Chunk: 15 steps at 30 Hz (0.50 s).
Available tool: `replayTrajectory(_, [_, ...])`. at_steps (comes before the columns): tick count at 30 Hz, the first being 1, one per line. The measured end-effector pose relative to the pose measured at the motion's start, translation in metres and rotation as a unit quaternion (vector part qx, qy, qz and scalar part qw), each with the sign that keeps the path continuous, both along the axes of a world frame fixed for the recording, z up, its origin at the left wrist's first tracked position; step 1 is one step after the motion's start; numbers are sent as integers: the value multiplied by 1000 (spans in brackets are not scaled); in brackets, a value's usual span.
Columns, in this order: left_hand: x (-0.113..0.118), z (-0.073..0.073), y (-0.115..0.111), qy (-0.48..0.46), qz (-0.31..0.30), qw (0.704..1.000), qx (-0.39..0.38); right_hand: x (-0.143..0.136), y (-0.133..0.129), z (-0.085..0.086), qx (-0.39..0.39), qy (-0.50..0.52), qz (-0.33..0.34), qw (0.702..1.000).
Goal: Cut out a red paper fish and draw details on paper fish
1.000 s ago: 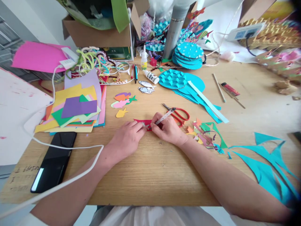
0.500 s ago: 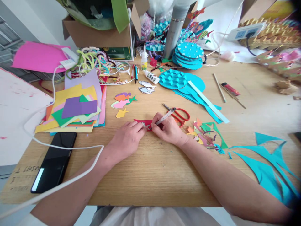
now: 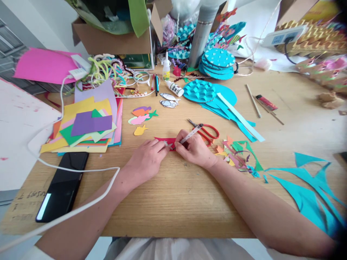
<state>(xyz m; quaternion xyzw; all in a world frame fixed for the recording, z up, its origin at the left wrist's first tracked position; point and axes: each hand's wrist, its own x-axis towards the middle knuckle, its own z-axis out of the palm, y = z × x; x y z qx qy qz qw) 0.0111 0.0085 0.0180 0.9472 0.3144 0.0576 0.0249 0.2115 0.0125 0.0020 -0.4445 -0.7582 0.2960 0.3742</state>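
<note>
A strip of red paper (image 3: 162,139) lies on the table in front of me, partly hidden under both hands. My left hand (image 3: 149,157) presses it down with the fingertips, and a small pale cut-out (image 3: 168,145) shows at those fingers, mostly covered. Closed around a white pen (image 3: 192,133), my right hand (image 3: 195,150) rests with the pen tip side at the red paper, right next to the left fingertips. Red-handled scissors (image 3: 208,131) lie just behind the right hand. Paper fish cut-outs (image 3: 139,120) in several colours lie beyond my left hand.
Stacked coloured paper (image 3: 81,141) and a black phone (image 3: 62,186) are at the left, a white cable (image 3: 108,191) crossing my left forearm. Paper scraps (image 3: 235,153) and blue offcuts (image 3: 303,191) lie right. Behind are glue bottles (image 3: 175,88), blue discs (image 3: 200,91) and a grey flask (image 3: 202,36).
Almost nothing differs. Both hands keep their places at the red paper, with at most a tiny shift of the pen.
</note>
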Motion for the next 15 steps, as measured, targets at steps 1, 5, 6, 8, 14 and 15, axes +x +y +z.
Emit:
replayTrajectory(1, [0,0,0,0,0,1000,-1,0,0,0,0,0,0,1000])
replayTrajectory(5, [0,0,0,1,-1,1000,-3,0,0,1,0,0,-2,1000])
replayTrajectory(6, [0,0,0,1,-1,1000,-3,0,0,1,-1,-1,-2,1000])
replayTrajectory(8, [0,0,0,0,0,1000,-4,0,0,1,0,-4,-4,1000])
replayTrajectory(14, [1,1,0,1,2,1000,-9,0,0,1,-2,-7,-8,1000])
replayTrajectory(15, [0,1,0,3,1,1000,-9,0,0,1,-3,-8,-8,1000])
